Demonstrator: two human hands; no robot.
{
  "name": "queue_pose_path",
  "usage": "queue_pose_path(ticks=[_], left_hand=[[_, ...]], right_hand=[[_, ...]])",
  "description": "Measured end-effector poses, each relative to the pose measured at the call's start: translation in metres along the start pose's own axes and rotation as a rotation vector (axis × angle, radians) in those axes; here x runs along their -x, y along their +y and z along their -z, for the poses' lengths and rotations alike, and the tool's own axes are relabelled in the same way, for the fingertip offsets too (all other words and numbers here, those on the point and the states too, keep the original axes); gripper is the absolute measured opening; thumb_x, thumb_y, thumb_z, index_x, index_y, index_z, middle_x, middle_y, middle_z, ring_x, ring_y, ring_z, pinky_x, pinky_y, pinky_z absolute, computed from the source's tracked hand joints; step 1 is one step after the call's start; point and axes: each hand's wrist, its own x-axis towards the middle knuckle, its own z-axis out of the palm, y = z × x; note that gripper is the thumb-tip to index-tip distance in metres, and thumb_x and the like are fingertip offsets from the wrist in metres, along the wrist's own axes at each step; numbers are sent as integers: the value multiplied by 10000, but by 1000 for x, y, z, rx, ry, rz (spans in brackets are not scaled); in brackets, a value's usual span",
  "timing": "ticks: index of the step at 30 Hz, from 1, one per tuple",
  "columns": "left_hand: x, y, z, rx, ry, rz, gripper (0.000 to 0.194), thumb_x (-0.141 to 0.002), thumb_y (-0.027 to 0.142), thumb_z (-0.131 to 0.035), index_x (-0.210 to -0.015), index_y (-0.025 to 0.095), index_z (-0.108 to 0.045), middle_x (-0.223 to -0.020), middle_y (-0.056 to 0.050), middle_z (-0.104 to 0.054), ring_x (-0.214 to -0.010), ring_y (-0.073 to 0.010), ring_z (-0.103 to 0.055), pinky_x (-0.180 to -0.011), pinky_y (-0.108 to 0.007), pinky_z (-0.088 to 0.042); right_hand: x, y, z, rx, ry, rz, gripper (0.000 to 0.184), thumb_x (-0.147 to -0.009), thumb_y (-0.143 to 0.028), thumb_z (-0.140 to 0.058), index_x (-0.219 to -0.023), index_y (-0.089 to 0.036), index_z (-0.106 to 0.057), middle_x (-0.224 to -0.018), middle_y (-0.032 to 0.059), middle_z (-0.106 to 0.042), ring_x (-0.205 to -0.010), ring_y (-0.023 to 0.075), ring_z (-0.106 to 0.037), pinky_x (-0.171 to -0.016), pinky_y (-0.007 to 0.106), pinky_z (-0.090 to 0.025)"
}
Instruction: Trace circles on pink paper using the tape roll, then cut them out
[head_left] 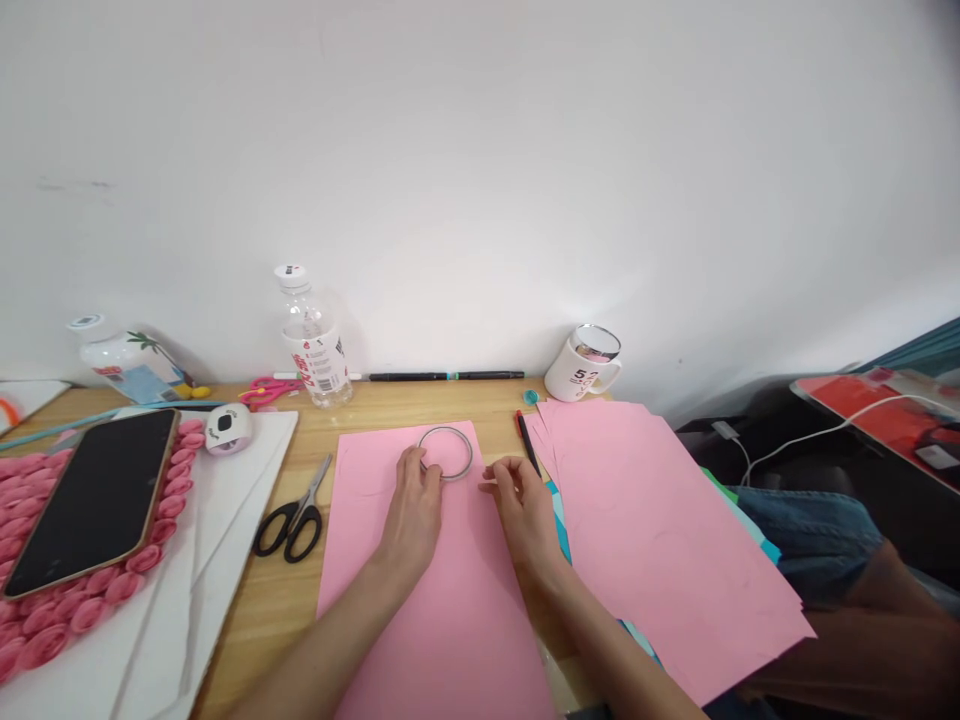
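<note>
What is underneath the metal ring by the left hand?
Pink paper lies under the metal ring and shows through its middle; the left hand touches the ring's edge. Whatever the paper covers on the wooden table cannot be seen.

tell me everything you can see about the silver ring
The silver ring is a thin, plain hoop, metal by its look, open in the middle. It appears to lie flat near the upper right corner of the pink sheet, which shows through it. The left hand has its fingers at the lower left rim.
</note>
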Motion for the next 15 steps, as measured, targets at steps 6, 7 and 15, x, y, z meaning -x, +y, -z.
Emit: queue_pose_path(ticks=[6, 7, 15], left_hand=[[-2, 2, 3, -8, 59, -16, 164, -875, 69, -356, -835, 175, -475, -1139, -119, -422, -1190, -269, -412, -906, -458, -493], [-2, 2, 3, -3, 62, -15, 166, -874, 65, -355, -839, 177, -473, -1126, -114, -425, -1190, -265, -414, -904, -455, -497], [4, 1, 0, -107, -7, -60, 269, -823, -38, -315, -931, 144, -481, -1182, -145, -418, -1283, -292, -343, -964, -461, -467]], right_hand=[[-48, -4, -16, -18, -90, 13, 254, -835, -447, -477, -794, -201, -521, -822, 64, -659, -697, 191, -646, -724, 359, -519], [-51, -5, -18, 14, -93, 12, 256, -837, -444, -471, -798, -197, -523, -795, 61, -661, -659, 185, -635, -715, 361, -515], [-53, 1, -22, 20, -66, 19, 308, -863, -475, -421, -861, -183, -521, -866, 87, -673, -584, 153, -597, -625, 325, -504]])
